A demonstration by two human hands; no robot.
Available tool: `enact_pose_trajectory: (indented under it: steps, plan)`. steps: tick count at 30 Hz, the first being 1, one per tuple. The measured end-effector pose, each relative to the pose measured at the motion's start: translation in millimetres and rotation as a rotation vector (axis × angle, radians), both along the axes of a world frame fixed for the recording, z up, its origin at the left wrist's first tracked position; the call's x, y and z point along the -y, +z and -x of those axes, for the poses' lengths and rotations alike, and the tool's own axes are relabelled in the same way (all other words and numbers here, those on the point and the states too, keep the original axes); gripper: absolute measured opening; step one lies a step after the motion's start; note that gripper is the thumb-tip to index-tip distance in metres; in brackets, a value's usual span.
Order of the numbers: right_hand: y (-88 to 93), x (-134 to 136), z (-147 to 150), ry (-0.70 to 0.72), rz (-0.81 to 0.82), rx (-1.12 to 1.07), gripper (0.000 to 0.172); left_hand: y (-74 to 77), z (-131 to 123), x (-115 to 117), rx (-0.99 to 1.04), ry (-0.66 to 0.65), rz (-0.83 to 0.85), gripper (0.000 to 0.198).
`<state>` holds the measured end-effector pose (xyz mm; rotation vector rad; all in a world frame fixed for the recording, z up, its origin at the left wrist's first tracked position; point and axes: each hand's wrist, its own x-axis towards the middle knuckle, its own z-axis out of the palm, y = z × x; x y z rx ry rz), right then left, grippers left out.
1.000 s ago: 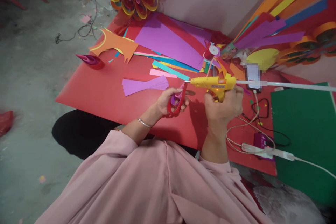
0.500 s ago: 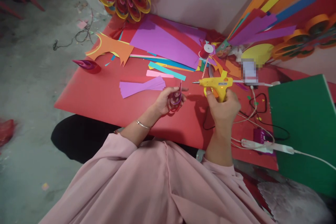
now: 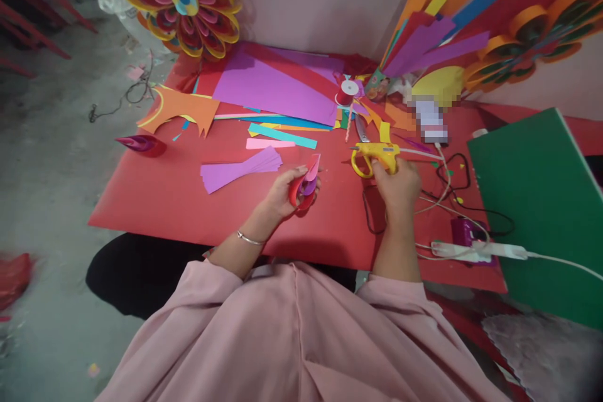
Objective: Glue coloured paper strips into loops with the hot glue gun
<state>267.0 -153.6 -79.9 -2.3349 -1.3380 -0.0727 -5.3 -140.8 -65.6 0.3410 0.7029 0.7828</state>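
My left hand point(image 3: 282, 191) is closed around a paper petal point(image 3: 308, 185) made of looped red, purple and pink strips, its pointed tip turned away from me. To the right, my right hand point(image 3: 398, 185) grips a yellow glue gun point(image 3: 379, 154) with its nozzle facing left, low over the red table point(image 3: 245, 220). A fan of purple strips point(image 3: 240, 169) lies left of the petal. Another rolled petal point(image 3: 141, 144) sits at the table's left side. Beyond the hands are a turquoise strip point(image 3: 282, 136) and a pink strip point(image 3: 270, 144).
Purple sheets point(image 3: 277, 88), an orange cut-out point(image 3: 188, 107) and a ribbon spool point(image 3: 347, 92) lie toward the wall. A paper flower point(image 3: 183, 0) stands at the back left. At right are a power strip point(image 3: 480, 251), tangled cables and a green board point(image 3: 532, 213).
The glue gun has moved away from the petal and lower toward the table. My left hand has turned the petal, so its layered loops face me more. The camera view has shifted.
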Motion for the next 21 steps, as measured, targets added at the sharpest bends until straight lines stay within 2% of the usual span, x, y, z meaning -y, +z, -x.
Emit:
enact_pose_trajectory:
  steps: [5,8,10,12,16,21]
  plan:
    - [-9.2,-2.2,-5.2,0.007,0.057,0.02,0.047,2.2,-2.4,0.2,-0.058,0.032,-0.062,0.028]
    - [-0.8,8.0,0.1,-0.019,0.055,0.088,0.061,2.3,-1.2,-1.8,-0.112,0.081,-0.094,0.034]
    - [8.9,15.3,5.8,-0.022,0.024,0.12,0.064,3.1,-0.1,-2.9,-0.142,0.14,-0.102,0.035]
    - [17.9,20.2,13.7,0.057,-0.048,0.075,0.056,4.7,0.6,-3.2,-0.159,0.189,-0.101,0.036]
    - [24.4,22.1,37.4,0.312,-0.14,-0.235,0.035,6.5,0.7,-1.9,-0.18,0.21,-0.1,0.036]
    - [25.1,23.3,73.9,0.456,-0.196,-0.518,0.026,1.9,-0.3,-0.2,-0.144,0.196,-0.137,0.04]
